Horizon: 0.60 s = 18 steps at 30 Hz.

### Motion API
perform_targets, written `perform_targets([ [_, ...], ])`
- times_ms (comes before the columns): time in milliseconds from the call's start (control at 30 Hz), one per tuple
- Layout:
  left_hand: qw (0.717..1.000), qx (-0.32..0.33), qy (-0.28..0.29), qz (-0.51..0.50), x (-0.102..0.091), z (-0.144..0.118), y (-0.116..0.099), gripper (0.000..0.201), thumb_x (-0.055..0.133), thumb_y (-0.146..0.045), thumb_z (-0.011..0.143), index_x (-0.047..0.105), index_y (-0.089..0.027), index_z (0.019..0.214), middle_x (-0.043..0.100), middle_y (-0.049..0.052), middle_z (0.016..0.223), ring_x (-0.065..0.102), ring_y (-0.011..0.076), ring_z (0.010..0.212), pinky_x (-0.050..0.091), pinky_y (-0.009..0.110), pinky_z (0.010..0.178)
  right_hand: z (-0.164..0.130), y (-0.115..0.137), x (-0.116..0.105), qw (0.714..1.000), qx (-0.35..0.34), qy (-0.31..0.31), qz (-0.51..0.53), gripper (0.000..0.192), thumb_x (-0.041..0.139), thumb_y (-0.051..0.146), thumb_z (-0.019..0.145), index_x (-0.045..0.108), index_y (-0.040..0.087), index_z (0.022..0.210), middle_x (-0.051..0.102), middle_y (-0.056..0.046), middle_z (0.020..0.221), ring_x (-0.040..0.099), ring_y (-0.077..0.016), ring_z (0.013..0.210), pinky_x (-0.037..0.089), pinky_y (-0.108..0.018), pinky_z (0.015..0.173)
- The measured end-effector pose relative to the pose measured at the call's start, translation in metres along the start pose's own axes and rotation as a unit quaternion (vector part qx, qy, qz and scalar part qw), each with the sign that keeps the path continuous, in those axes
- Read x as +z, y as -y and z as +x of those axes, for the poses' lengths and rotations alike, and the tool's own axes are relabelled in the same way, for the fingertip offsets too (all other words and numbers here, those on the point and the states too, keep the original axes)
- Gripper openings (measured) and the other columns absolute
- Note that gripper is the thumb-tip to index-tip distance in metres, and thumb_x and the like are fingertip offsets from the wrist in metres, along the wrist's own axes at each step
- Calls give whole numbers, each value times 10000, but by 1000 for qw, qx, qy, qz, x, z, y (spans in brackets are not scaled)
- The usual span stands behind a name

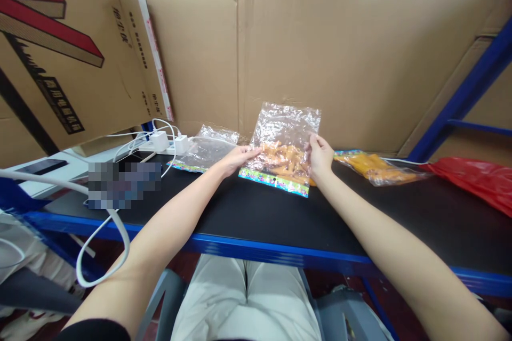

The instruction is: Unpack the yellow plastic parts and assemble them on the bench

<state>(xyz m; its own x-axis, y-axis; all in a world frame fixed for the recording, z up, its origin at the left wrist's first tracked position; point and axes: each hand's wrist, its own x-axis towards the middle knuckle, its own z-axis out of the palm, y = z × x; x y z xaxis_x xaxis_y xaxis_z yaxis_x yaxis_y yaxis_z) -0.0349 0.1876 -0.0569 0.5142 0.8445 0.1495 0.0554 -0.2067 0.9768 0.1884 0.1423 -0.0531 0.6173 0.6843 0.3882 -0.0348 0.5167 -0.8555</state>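
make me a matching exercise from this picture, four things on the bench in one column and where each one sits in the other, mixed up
Things
1. clear plastic bag of orange pieces with a colourful bottom strip
2. empty clear plastic bag
3. red plastic bag
4. white power strip with plugged chargers

Places
a. far right of the black bench top
b. between the left hand and the right hand
c. at the back left, among white cables
d. flat just left of the held bag

Pairs: 1-b, 2-d, 3-a, 4-c
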Motion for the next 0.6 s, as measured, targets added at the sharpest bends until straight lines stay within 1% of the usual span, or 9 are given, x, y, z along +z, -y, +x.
perform_targets([
  [100,999,17,40,-18,1,-2,-1,416,719,-551,669,627,-147,701,557,-14,582,444,67,513,317,203,508,6,2,-3,999,33,-17,19,337,658,429,729,651,174,949,475,77,557,334,-43,374,250,-202,363],
  [200,998,32,28,37,1,-2,-2,426,665,-570,717,599,-153,660,431,-57,476,323,50,439,231,203,463,13,1,-7,998,58,-17,26,302,650,433,726,633,182,892,477,73,569,357,-53,388,270,-209,376],
  [267,996,41,14,81,0,-2,-3,440,636,-580,736,585,-153,643,351,-76,443,251,46,420,174,210,450,19,-2,-9,999,45,-21,14,274,662,427,710,622,179,820,475,71,567,361,-54,406,285,-206,391],
  [300,994,46,8,95,0,-3,-3,441,629,-580,741,587,-151,650,335,-79,444,237,45,421,162,211,450,21,-3,-10,999,36,-25,6,261,674,416,697,612,177,780,473,71,565,365,-53,418,293,-202,400],
  [400,991,57,-3,123,1,-2,-3,423,607,-562,761,624,-141,727,357,-76,468,249,45,428,173,204,454,26,-6,-12,999,22,-38,-3,229,690,373,674,574,176,699,461,76,547,360,-51,419,285,-199,396],
  [500,983,61,-22,173,1,0,0,414,542,-535,817,659,-138,811,392,-64,477,288,53,423,225,202,457,26,-6,-12,999,28,-40,8,204,675,350,686,563,180,689,445,83,515,339,-53,383,250,-208,363],
  [567,969,78,-61,224,0,1,2,389,521,-499,842,661,-138,881,454,-45,503,379,74,450,313,213,490,26,-5,-13,999,22,-44,10,191,667,346,695,573,180,706,443,87,502,339,-54,374,250,-207,355],
  [600,957,97,-91,257,0,2,3,374,527,-475,844,651,-138,951,512,-26,549,451,94,495,372,230,533,26,-4,-13,999,18,-48,10,178,659,339,703,580,180,719,445,88,498,343,-54,373,255,-206,354],
])
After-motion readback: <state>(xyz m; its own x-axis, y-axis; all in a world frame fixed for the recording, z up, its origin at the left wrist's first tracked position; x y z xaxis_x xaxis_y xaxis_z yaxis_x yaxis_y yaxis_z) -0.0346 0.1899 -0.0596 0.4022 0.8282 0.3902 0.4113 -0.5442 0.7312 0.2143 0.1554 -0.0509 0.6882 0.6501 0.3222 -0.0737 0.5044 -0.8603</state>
